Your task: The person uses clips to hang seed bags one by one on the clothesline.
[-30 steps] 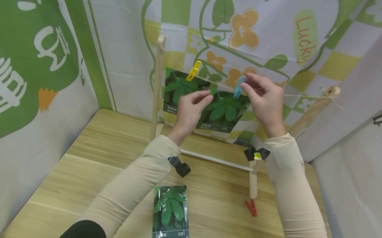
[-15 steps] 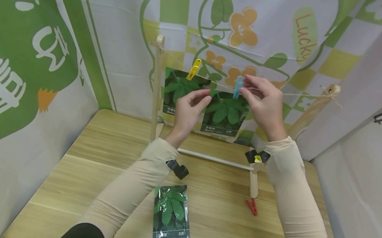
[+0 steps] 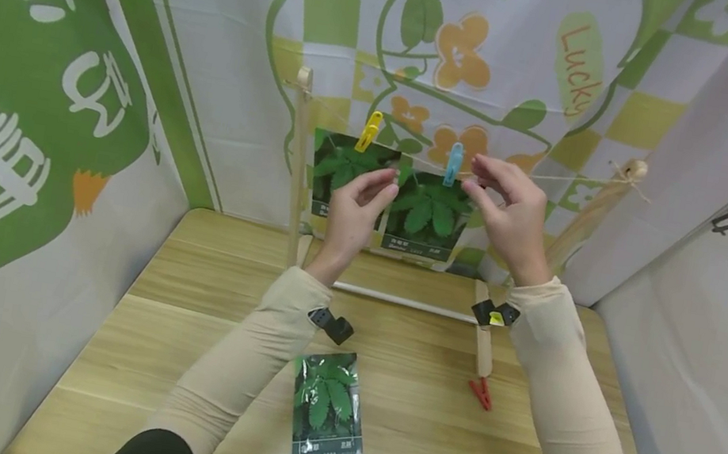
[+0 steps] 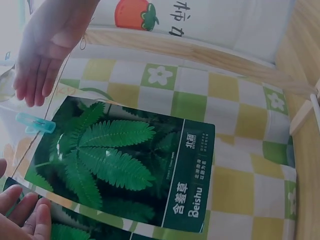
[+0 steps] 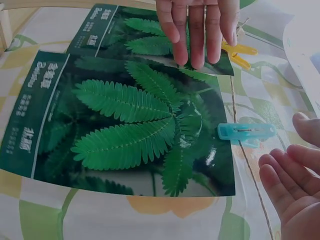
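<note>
Leaf-printed packet (image 3: 329, 412), the loose one, lies nearest, face up on the wooden table (image 3: 186, 342). Past it, a red clothespin (image 3: 481, 393) sits at the near end of a wooden foot (image 3: 484, 351), and a white rod (image 3: 409, 304) runs low across the wooden stand (image 3: 298, 176). Farther back and higher, the left hand (image 3: 353, 217) is raised before the left hanging packet (image 3: 327, 177), hiding part of it; its fingers are straight and close together, the thumb apart from them, and whether they touch the packet I cannot tell. The right hand (image 3: 510, 215) is just beside the blue clothespin (image 3: 454, 165) and clear of it, thumb and fingers apart. That clothespin clamps the right hanging packet (image 3: 429, 218) to the string (image 3: 563, 178); a yellow clothespin (image 3: 369, 131) holds the left one. Behind everything hangs a checked cloth (image 3: 331, 13) bearing orange flowers (image 3: 466, 67) and the word "Lucky" (image 3: 578, 70).
</note>
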The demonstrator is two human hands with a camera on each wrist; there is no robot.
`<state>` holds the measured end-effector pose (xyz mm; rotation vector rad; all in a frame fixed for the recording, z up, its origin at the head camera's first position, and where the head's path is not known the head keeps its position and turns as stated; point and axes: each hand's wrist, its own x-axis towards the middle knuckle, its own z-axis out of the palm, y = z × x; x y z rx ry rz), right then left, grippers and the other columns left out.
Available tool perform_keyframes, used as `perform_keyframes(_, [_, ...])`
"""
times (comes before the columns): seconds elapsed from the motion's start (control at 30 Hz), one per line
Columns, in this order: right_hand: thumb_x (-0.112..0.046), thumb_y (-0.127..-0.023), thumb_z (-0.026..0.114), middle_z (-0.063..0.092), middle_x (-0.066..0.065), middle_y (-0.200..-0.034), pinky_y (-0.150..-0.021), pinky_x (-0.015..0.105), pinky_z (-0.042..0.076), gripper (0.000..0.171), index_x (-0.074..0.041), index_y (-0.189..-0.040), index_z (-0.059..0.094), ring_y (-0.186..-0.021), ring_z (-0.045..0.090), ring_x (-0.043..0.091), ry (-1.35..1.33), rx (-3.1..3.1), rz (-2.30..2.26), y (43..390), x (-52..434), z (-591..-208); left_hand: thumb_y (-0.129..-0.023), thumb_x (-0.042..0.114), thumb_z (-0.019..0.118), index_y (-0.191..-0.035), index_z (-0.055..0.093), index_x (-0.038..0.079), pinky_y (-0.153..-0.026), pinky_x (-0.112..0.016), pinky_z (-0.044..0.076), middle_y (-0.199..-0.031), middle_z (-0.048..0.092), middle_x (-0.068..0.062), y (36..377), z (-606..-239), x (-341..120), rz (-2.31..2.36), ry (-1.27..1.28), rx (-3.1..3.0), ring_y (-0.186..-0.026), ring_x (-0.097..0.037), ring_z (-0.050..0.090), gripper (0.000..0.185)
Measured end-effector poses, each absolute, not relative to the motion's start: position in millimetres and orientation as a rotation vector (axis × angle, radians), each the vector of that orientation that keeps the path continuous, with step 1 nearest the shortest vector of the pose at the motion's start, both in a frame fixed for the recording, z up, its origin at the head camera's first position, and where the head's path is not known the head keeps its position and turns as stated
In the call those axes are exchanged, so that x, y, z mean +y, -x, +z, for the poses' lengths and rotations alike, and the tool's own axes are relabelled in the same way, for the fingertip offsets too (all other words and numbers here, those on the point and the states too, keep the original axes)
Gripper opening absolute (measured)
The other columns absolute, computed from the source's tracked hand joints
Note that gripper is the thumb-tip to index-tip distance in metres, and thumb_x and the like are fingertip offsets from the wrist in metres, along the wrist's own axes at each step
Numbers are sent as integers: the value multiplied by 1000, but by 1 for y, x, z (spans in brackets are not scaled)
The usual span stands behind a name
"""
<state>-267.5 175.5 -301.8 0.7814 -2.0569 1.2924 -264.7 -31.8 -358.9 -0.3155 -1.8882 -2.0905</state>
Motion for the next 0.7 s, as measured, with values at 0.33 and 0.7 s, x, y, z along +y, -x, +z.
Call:
perform_keyframes(0.33, [-1, -83, 74, 68, 22, -114, -94, 16, 49, 39, 6, -120, 64, -102, 65, 34, -744, -2103, 1158, 259, 185, -315, -96, 19, 62, -134, 53, 1, -105, -32, 47, -134, 59, -15, 256, -364, -43, -2007, 352, -1987, -125, -24, 57, 43])
perform_keyframes(0.7, [-3, -83, 74, 63, 20, -126, -99, 40, 49, 50, 4, -130, 58, -114, 60, 31, -711, -2216, 1149, 246, 195, -332, -97, 21, 61, -138, 50, 1, -109, -42, 43, -139, 55, -16, 246, -374, -53, -1972, 383, -2067, -131, -28, 52, 47])
